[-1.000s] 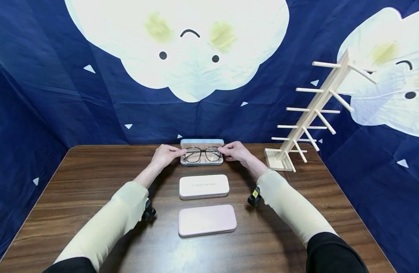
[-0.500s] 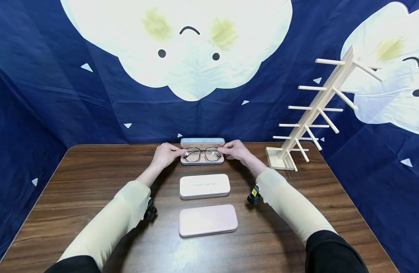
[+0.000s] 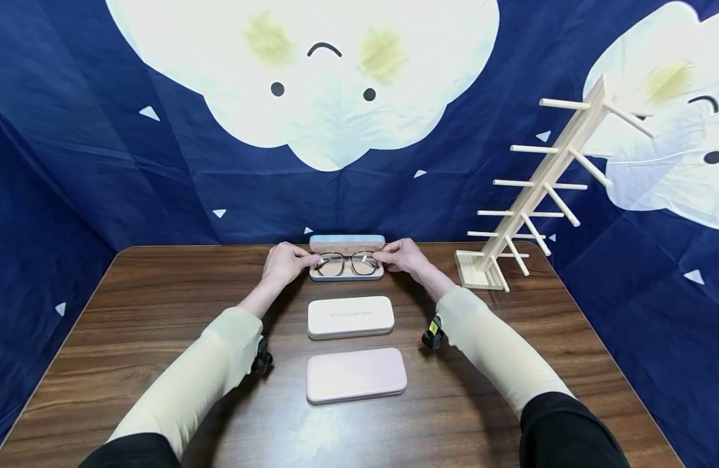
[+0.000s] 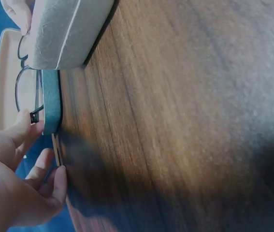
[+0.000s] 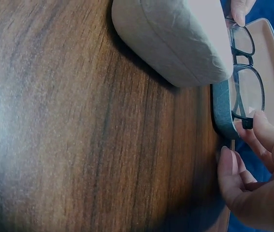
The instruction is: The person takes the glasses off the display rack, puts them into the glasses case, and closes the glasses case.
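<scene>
A pair of black-framed eyeglasses (image 3: 348, 257) is at an open blue glasses case (image 3: 346, 277) with a pale lining, by the table's back edge. My left hand (image 3: 285, 265) pinches the left end of the frame between thumb and finger. At the opposite end, my right hand (image 3: 405, 259) pinches the other hinge corner. The left wrist view shows the thumb on the black hinge of the eyeglasses (image 4: 34, 116), just over the case's rim. In the right wrist view the temples of the eyeglasses (image 5: 240, 92) look folded behind the lenses.
A closed white glasses case (image 3: 350, 317) with lettering lies in front of the open one. Nearer still is a closed pink glasses case (image 3: 356, 375). A wooden peg rack (image 3: 523, 201) stands at the back right. Behind the wooden table (image 3: 160, 338) hangs a blue cloud-print cloth (image 3: 160, 195).
Both hands keep their pinch on the eyeglasses, which stay almost in place at the open case. The head view has shifted slightly.
</scene>
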Motion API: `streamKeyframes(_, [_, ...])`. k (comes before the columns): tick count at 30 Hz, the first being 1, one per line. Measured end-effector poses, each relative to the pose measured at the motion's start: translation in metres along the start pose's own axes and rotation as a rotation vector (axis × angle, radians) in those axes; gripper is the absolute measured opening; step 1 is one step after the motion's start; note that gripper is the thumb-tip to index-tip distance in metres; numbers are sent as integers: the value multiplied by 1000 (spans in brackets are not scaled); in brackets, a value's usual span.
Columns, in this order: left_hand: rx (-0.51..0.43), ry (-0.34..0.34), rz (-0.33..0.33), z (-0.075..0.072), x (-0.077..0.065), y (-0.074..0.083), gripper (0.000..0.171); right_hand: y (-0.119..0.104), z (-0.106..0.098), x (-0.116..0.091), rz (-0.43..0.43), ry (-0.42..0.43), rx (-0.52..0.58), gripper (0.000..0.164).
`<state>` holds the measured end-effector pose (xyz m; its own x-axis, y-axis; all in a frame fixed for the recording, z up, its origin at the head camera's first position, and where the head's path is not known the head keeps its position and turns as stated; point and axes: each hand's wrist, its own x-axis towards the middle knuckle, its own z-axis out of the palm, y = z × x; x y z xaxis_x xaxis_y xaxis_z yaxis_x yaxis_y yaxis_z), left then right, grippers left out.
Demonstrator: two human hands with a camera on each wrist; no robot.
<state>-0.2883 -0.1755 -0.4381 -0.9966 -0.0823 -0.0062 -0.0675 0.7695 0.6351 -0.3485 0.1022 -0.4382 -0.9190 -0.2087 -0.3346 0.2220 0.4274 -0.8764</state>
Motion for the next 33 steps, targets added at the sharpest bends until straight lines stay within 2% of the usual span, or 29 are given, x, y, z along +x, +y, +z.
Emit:
streamKeyframes(4, [-4, 8, -4, 0, 0, 0, 27, 0, 1, 1, 1, 28, 7, 9])
streamKeyframes(14, [-6, 32, -20, 4, 2, -2, 22, 3, 3, 2, 2, 82, -38, 17])
streamKeyframes(22, [-16, 39, -25, 2, 3, -1, 25, 2, 5, 3, 26, 88, 9, 21])
streamKeyframes(33, [-41, 35, -24, 0, 1, -1, 28, 4, 0, -6, -25, 56, 54, 29])
